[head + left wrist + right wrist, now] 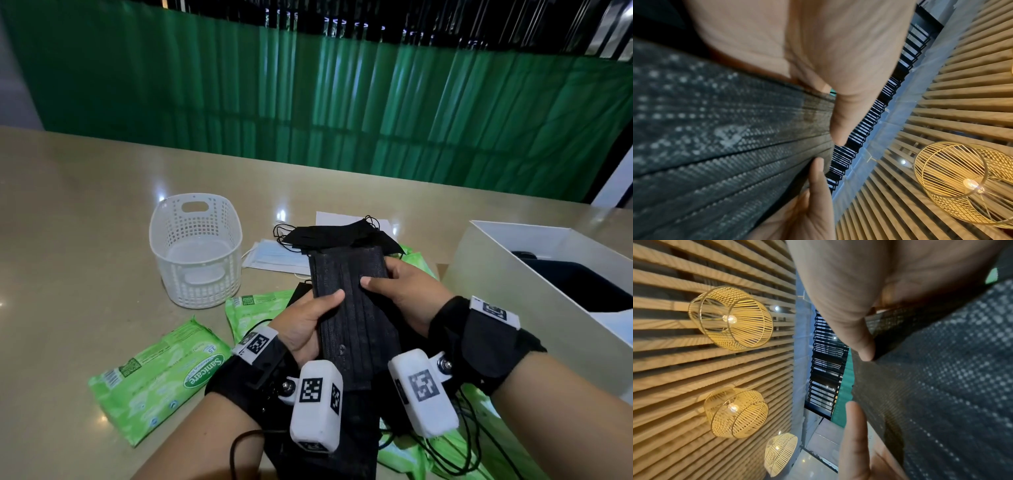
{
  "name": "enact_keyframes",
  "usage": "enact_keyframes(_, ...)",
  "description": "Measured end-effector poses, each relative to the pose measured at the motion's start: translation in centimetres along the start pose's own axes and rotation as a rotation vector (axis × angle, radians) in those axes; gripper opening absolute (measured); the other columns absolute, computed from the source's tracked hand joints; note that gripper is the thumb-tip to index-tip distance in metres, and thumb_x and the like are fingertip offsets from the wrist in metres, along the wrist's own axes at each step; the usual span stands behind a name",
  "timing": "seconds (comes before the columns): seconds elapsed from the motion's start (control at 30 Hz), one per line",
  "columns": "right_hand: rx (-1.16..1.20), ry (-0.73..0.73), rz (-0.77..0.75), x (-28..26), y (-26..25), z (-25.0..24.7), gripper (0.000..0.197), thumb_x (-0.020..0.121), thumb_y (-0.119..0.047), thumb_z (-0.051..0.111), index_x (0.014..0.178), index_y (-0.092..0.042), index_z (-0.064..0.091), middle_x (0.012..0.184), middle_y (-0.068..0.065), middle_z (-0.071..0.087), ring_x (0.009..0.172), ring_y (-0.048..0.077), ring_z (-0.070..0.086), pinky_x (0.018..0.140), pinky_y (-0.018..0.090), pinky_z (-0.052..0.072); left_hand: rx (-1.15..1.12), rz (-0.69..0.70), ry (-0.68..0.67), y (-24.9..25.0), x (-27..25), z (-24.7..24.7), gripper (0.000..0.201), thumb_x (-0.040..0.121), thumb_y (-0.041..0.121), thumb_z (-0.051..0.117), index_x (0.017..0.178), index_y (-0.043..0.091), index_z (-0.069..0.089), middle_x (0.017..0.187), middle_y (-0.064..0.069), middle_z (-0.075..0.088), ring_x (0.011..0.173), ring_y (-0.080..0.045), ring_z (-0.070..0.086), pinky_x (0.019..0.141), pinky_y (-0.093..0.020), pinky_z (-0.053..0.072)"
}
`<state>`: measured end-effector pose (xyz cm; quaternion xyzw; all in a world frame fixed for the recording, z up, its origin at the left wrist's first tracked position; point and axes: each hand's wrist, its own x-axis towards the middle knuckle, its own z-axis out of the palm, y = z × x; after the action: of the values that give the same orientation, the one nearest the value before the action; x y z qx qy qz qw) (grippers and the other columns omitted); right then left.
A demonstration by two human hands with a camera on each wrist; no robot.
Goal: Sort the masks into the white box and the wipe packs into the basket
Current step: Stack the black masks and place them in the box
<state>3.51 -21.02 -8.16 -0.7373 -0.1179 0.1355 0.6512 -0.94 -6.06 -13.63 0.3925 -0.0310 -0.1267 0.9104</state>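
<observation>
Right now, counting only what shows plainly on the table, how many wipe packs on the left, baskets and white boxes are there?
Wipe packs on the left: 2
Basket: 1
White box: 1
Total: 4
More green packs on the right are partly hidden, so they are not counted.

A stack of black pleated masks (352,308) sits at frame centre; green wipe packs (161,380) lie lower left, the empty basket (195,250) centre left, the white box (534,274) at right.
</observation>
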Motion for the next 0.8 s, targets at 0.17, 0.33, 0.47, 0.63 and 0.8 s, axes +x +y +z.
enact_keyframes(0.17,-0.208,-0.052,-0.012,-0.7,-0.5,1.1,0.035,0.085,-0.015,0.068,0.116,-0.021,0.055,0.102,0.003,0.068,0.092,0.02,0.066,0.09,0.038,0.053,-0.032,0.026,0.046,0.1,0.1,-0.3,0.057,0.073,0.007,0.062,0.128,-0.002,0.051,0.11,-0.026,0.063,0.09,-0.034,0.066,0.08,-0.048,0.056)
enact_keyframes(0.33,-0.059,-0.185,0.184,-1.0,-0.1,1.3,0.041,0.08,-0.017,0.073,0.115,-0.016,0.053,0.101,0.008,0.066,0.084,0.02,0.067,0.08,0.033,0.056,-0.109,0.01,0.128,1.5,0.0,-0.8,0.043,0.087,0.033,0.051,0.103,-0.002,0.07,0.106,-0.024,0.067,0.09,-0.033,0.067,0.092,-0.048,0.046)
enact_keyframes(0.47,-0.024,-0.185,0.15,-1.0,0.0,1.0,0.008,0.085,-0.004,0.063,0.09,-0.01,0.061,0.078,0.007,0.068,0.063,0.013,0.066,0.062,0.022,0.055,-0.17,0.036,0.158,1.7,0.3,-1.2,0.061,0.093,0.049,0.04,0.086,0.0,0.076,0.103,-0.024,0.069,0.095,-0.034,0.065,0.095,-0.047,0.043)
enact_keyframes(0.63,-0.071,0.055,0.036,0.0,0.1,-0.2,0.017,0.082,-0.009,0.068,0.071,-0.017,0.057,0.063,0.003,0.063,0.052,0.013,0.058,0.059,0.025,0.05,-0.221,0.108,0.142,1.5,0.2,-0.5,0.046,0.083,0.038,0.05,0.095,0.001,0.074,0.106,-0.02,0.069,0.093,-0.029,0.069,0.094,-0.044,0.044)
enact_keyframes(0.8,-0.21,-0.057,0.034,-0.3,0.9,0.4,0.012,0.091,-0.017,0.059,0.079,-0.017,0.059,0.074,0.007,0.063,0.066,0.02,0.057,0.069,0.032,0.048,-0.172,0.105,0.152,0.8,0.3,-0.1,0.042,0.074,0.022,0.057,0.109,-0.001,0.06,0.105,-0.019,0.068,0.091,-0.027,0.067,0.089,-0.042,0.052)
